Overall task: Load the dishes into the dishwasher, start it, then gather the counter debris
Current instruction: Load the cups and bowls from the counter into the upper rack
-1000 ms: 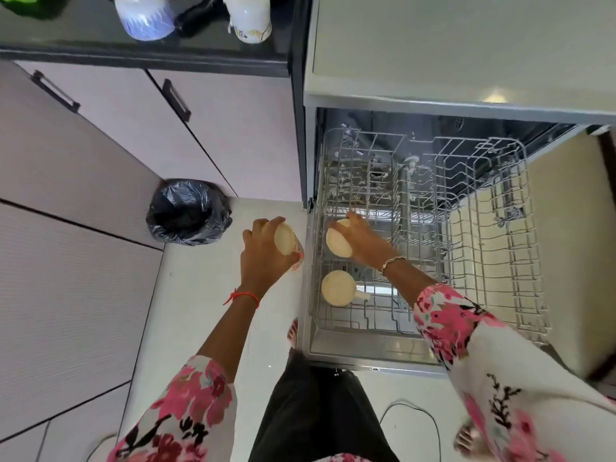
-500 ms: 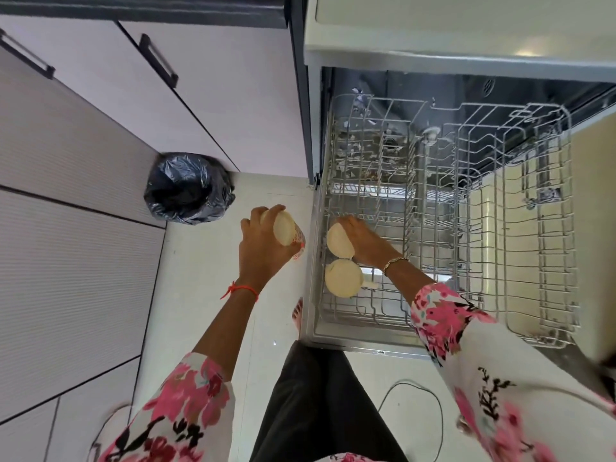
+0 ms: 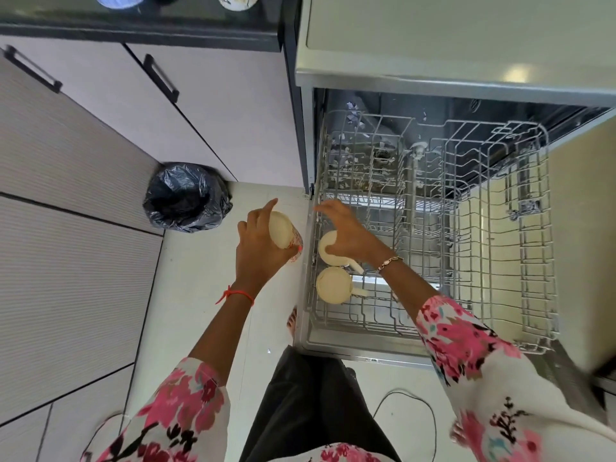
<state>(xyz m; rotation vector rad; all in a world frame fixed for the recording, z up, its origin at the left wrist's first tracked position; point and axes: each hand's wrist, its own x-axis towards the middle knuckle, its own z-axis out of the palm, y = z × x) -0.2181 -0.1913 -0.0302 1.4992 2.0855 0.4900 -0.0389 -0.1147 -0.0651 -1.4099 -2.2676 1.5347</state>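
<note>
Since only the head camera serves me, I read everything from above: my left hand (image 3: 263, 251) has its fingers curled round a patterned cup (image 3: 283, 232), forefinger sticking out straight, and holds it over the floor just outside the left edge of the rack (image 3: 376, 323), which is pulled out of the open dishwasher (image 3: 433, 45). My right hand (image 3: 350, 235) lies over the far mug (image 3: 328, 251) with its fingers spread and lifted; it touches the mug with thumb and palm and does not clamp it. That mug sits mouth down against the rack's left edge, and the near mug (image 3: 333, 285) stands just beside it toward the rack's near-left corner, mouth down too, its handle pointing right. I judge all three to be ceramic: light enough for one hand, rigid, glazed and so a little slick, and liable to chip if knocked against the wires or one another. I would take the patterned cup round its body, as it is held, and the mugs by the base or the handle. A black bin bag (image 3: 186, 198) sits on the floor, well apart to the left.
</note>
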